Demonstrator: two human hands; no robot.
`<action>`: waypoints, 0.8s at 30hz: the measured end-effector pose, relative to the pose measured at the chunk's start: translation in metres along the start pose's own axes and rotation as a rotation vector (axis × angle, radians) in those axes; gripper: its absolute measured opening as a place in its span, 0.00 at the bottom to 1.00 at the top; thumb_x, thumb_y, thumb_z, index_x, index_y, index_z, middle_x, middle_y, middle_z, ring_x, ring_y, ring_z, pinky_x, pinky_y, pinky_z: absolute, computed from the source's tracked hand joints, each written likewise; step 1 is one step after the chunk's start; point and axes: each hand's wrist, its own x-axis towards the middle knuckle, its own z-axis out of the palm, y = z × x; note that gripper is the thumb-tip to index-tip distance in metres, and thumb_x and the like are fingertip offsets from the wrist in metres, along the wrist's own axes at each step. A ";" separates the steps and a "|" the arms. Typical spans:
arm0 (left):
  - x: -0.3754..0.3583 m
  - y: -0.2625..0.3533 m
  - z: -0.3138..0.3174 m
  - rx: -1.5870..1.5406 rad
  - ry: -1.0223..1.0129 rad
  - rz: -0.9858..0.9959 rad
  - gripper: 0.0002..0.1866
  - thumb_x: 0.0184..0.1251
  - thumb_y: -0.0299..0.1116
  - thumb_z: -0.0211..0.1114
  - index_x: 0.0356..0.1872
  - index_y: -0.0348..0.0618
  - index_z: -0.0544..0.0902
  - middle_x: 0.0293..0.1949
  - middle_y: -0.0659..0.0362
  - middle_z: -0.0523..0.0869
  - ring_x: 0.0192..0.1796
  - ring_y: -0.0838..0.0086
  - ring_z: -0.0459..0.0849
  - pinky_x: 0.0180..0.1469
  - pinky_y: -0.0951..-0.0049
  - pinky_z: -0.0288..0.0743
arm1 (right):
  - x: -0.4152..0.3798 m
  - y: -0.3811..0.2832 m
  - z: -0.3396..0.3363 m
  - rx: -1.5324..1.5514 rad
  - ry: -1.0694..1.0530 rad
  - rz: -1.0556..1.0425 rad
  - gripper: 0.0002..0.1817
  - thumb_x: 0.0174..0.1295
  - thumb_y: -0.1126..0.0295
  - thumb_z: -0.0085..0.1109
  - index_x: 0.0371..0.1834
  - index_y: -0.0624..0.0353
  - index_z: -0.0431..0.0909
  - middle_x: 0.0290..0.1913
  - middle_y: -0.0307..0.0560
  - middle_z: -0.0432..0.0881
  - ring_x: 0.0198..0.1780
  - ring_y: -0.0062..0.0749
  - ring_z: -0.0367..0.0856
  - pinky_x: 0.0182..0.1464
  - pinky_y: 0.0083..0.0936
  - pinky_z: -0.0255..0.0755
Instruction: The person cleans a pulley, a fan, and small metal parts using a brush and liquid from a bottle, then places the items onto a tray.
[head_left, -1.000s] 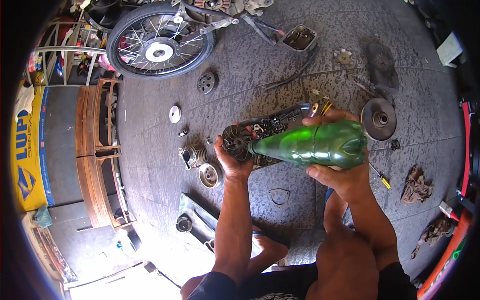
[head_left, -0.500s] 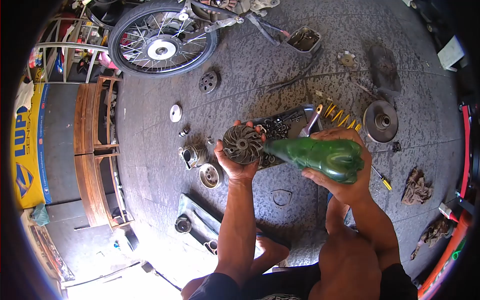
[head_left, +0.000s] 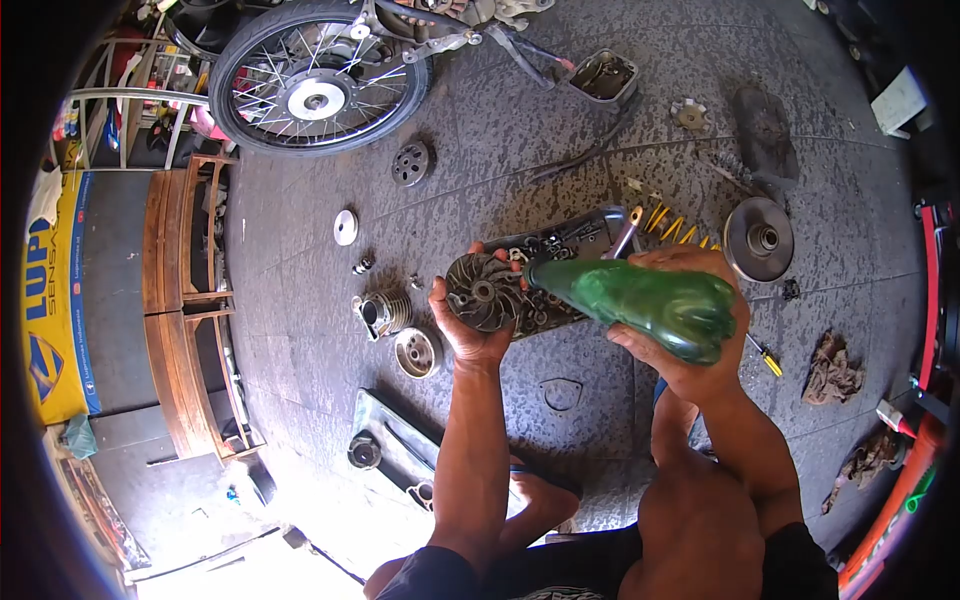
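Observation:
My left hand (head_left: 476, 340) is wrapped from below around a dark metal fan wheel (head_left: 482, 291) with curved fins, held face up. In my right hand (head_left: 690, 370) is a green plastic bottle (head_left: 650, 300), tilted so its neck points left at the wheel's right edge. Beneath both hands lies a dark tray (head_left: 612, 213) with many small metal parts in it. A brush-like tool (head_left: 626, 232) with a pale tip sticks out beyond the bottle, its lower end hidden near my right hand.
A spoked motorcycle wheel (head_left: 318, 100) stands at the upper left. On the floor lie a cylinder (head_left: 384, 314), a round metal cup (head_left: 417, 352), a pulley disc (head_left: 757, 240), a yellow spring (head_left: 676, 228), a screwdriver (head_left: 766, 357) and a rag (head_left: 832, 370). A second tray (head_left: 395, 418) is beside my left forearm.
The bottle's base has shifted slightly right and its neck is a little higher. The fan wheel stays in my left hand, and the whole view has shifted slightly.

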 end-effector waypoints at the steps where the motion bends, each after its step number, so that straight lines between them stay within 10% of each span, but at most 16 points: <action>1: 0.000 -0.001 0.002 -0.004 -0.021 0.000 0.42 0.64 0.65 0.58 0.66 0.39 0.74 0.59 0.43 0.82 0.58 0.49 0.81 0.65 0.49 0.75 | 0.000 -0.001 -0.002 -0.011 -0.065 0.063 0.35 0.42 0.73 0.85 0.53 0.61 0.73 0.52 0.53 0.83 0.54 0.37 0.84 0.57 0.33 0.79; 15: -0.003 -0.005 0.018 0.102 0.082 -0.123 0.49 0.55 0.69 0.64 0.70 0.41 0.71 0.56 0.49 0.84 0.54 0.55 0.84 0.55 0.47 0.80 | 0.005 -0.007 0.005 0.400 0.041 0.152 0.38 0.47 0.83 0.76 0.62 0.60 0.66 0.62 0.58 0.79 0.63 0.41 0.80 0.63 0.38 0.77; 24: 0.015 -0.014 -0.028 0.438 0.283 -0.017 0.32 0.66 0.66 0.62 0.51 0.46 0.81 0.46 0.57 0.88 0.48 0.63 0.88 0.50 0.54 0.84 | -0.004 -0.006 -0.005 0.310 -0.055 0.173 0.37 0.45 0.84 0.77 0.60 0.61 0.67 0.60 0.59 0.79 0.64 0.42 0.79 0.65 0.40 0.76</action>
